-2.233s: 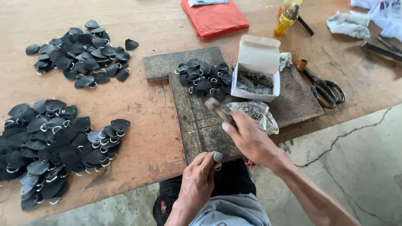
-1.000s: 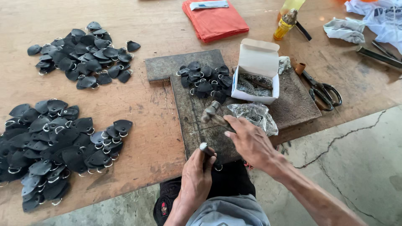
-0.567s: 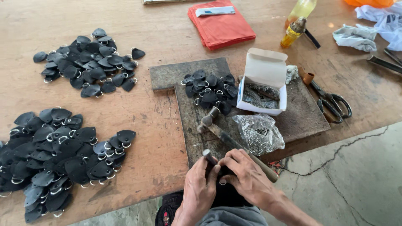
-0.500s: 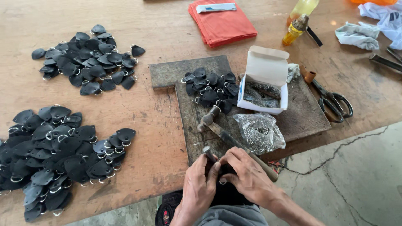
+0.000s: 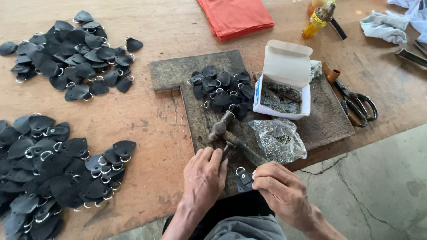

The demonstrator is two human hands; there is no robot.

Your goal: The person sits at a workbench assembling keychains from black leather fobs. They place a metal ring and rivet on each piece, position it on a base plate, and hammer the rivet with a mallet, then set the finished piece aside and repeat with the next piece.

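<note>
Pinching a black leather tab (image 5: 244,177) at the board's near edge (image 5: 231,189), right hand (image 5: 280,191); left hand (image 5: 204,175) closed around a punch (image 5: 226,147).

Wooden table (image 5: 155,106). Two heaps of black leather tabs with metal rings, one far left (image 5: 66,53), one near left (image 5: 49,173). Folded red cloth (image 5: 235,15) at the far edge, yellow bottle (image 5: 316,20) beside it. Open white box (image 5: 283,80) with small metal bits inside, clear bag of rivets (image 5: 278,140) just in front. Scissors (image 5: 356,100) at right, grey rag (image 5: 384,26) far right.
</note>
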